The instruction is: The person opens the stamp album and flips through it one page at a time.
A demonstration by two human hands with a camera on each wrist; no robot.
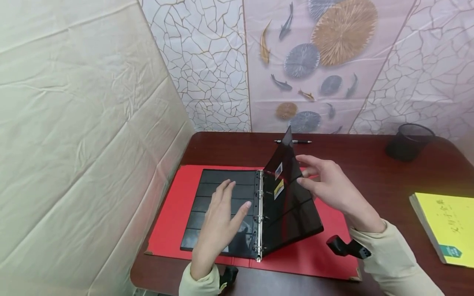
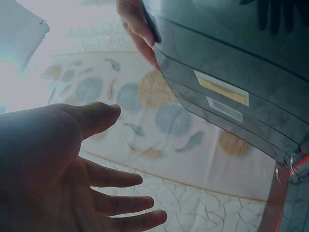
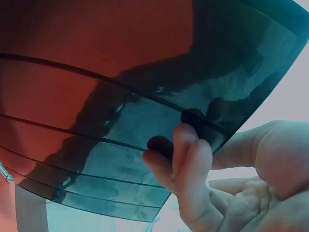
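A red ring binder (image 1: 168,213) lies spread on the table, with black pocket pages on its metal rings (image 1: 260,205). My right hand (image 1: 329,185) pinches the outer edge of a raised black page (image 1: 298,209), thumb on one face and fingers on the other, as the right wrist view also shows. Two small stamp-like cards, one yellowish (image 1: 279,189) and one pale (image 1: 278,171), sit in that page's pockets. Over the flat left page (image 1: 211,191) hovers my left hand (image 1: 218,224), fingers extended and holding nothing. In the left wrist view its palm (image 2: 43,150) faces the raised page (image 2: 193,38).
Behind the binder lies a black pen (image 1: 301,142). A dark mesh cup (image 1: 403,146) stands at the back right, and a yellow book (image 1: 449,226) lies at the right edge. Pale cloth (image 1: 92,123) hangs along the left side of the brown table (image 1: 229,148).
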